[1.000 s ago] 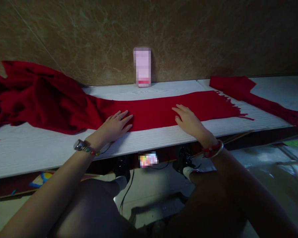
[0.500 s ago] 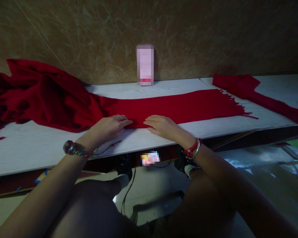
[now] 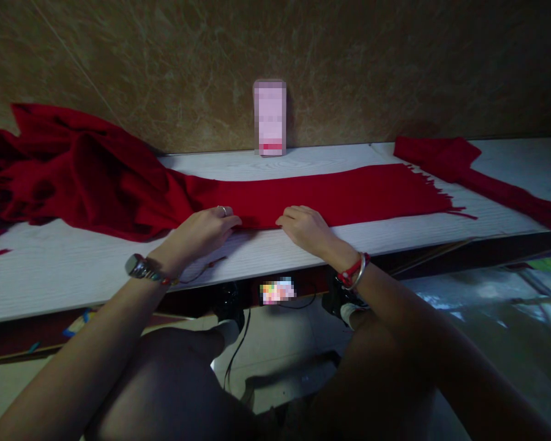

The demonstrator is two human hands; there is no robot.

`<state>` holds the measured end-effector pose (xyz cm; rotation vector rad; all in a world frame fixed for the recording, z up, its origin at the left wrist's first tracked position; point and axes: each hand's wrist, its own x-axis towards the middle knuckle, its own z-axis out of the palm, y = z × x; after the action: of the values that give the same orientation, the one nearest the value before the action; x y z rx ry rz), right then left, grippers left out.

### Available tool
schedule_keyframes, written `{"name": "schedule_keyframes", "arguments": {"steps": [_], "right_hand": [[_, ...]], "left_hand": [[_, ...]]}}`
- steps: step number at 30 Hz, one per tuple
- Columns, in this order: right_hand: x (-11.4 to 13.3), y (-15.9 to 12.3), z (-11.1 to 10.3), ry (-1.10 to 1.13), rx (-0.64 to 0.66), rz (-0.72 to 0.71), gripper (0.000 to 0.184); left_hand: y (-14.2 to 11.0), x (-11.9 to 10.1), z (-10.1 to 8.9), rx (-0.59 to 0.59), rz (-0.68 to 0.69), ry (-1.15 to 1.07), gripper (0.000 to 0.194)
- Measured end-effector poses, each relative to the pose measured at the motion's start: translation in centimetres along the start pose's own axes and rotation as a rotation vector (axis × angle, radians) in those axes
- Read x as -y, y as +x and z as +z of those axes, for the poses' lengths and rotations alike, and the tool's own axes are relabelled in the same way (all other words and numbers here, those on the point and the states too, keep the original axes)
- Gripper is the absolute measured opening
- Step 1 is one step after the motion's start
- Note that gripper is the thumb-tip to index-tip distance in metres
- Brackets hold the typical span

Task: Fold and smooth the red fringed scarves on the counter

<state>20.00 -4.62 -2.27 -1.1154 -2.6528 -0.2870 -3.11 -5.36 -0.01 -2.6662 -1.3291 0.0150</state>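
A long red scarf (image 3: 367, 193) lies across the white wood-grain surface, flat in the middle and right, with a fringed end at the right. Its left part is bunched in loose folds. My left hand (image 3: 209, 229) has its fingers closed on the scarf's near edge, left of the middle. Farther right, my right hand (image 3: 305, 226) pinches the same near edge, its fingers bent together. A short stretch of cloth shows between the two hands. The fingertips are partly hidden.
Another narrow red fringed piece (image 3: 459, 165) lies at the right. A pink phone-shaped object (image 3: 270, 116), pixelated, leans against the brown marbled wall (image 3: 165, 67). Beneath the white shelf (image 3: 87, 269) are a pixelated bright screen (image 3: 278, 291), a cable and my shoes.
Both hands went from lying spread on the scarf to closing on its near edge. My right hand moved left and toward me; the near edge between the hands shifted slightly away.
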Motion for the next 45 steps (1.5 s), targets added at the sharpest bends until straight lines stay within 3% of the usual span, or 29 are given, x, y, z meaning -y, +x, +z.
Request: {"name": "schedule_keyframes", "arguments": {"steps": [11,17,22,29,37,45], "right_hand": [[-0.4,-0.7,0.1,0.008,-0.009,-0.099,0.032],[-0.8,-1.1,0.1,0.04,0.024,-0.104,0.034],[-1.1,-1.2,0.6,0.061,-0.044,-0.134,0.031],[-1.4,-1.4,1.1,0.081,-0.094,-0.166,0.033],[-1.5,-1.2,0.9,0.112,-0.016,-0.222,0.037],[-1.6,-1.0,1.4,0.303,0.041,-0.182,0.038]], "left_hand": [[-0.4,0.2,-0.4,0.121,-0.058,0.061,0.042],[-2.0,1.4,-1.5,0.12,-0.123,0.092,0.04],[-3.1,2.1,-1.7,0.079,-0.197,0.154,0.037],[-3.4,2.1,-1.0,0.046,-0.085,0.227,0.043],[-4.0,2.7,1.0,-0.007,0.082,-0.013,0.051],[-2.4,1.8,0.8,0.015,0.106,-0.128,0.047]]}}
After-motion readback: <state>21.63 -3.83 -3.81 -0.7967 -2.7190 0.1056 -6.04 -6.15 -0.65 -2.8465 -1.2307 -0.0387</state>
